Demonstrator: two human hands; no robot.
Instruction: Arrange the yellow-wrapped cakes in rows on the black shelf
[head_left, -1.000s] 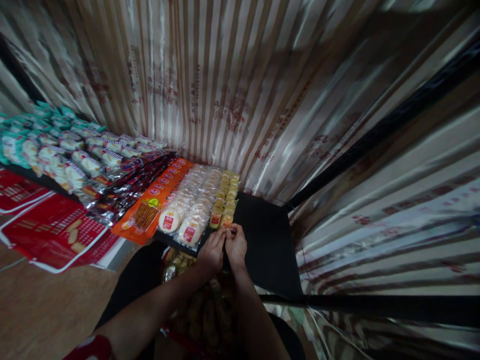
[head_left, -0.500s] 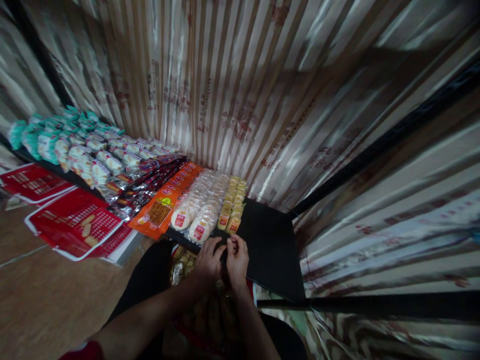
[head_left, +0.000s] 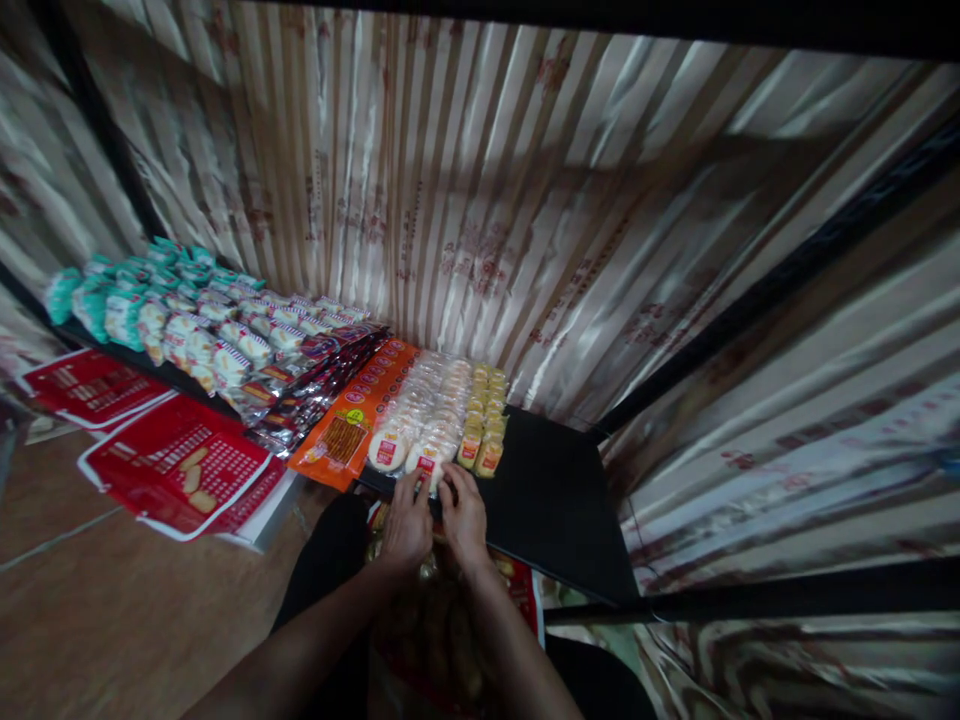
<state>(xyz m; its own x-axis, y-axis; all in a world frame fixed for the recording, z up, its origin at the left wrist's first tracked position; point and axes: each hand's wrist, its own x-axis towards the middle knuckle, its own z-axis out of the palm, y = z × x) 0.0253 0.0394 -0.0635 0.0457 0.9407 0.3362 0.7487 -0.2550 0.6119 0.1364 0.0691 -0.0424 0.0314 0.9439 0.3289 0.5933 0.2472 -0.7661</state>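
Two rows of round white crackers [head_left: 424,410] lie side by side in clear wrap on a black shelf [head_left: 562,490], at 12 o'clock from the hands. The left hand [head_left: 409,525] is at the near end of the right row, with its bent fingers by the lower left side of the front cracker [head_left: 420,455], which has a red label. The right hand [head_left: 464,512] is on the other side, at about 4 o'clock from that cracker, with its fingers bent too. There is a gap between the hands, but I cannot tell if either one is pinching the wrap or just touching it. At 1 o'clock, two rows of small yellow packs [head_left: 484,425] sit next to the crackers. At 10 o'clock there is a flat orange pack [head_left: 352,435], then dark shiny packs [head_left: 300,405], then white packs [head_left: 240,340] and green packs [head_left: 135,285] farther off. Big red bags [head_left: 225,480] are at 9 o'clock, lower than the shelf. A striped curtain [head_left: 465,190] hangs behind it all.
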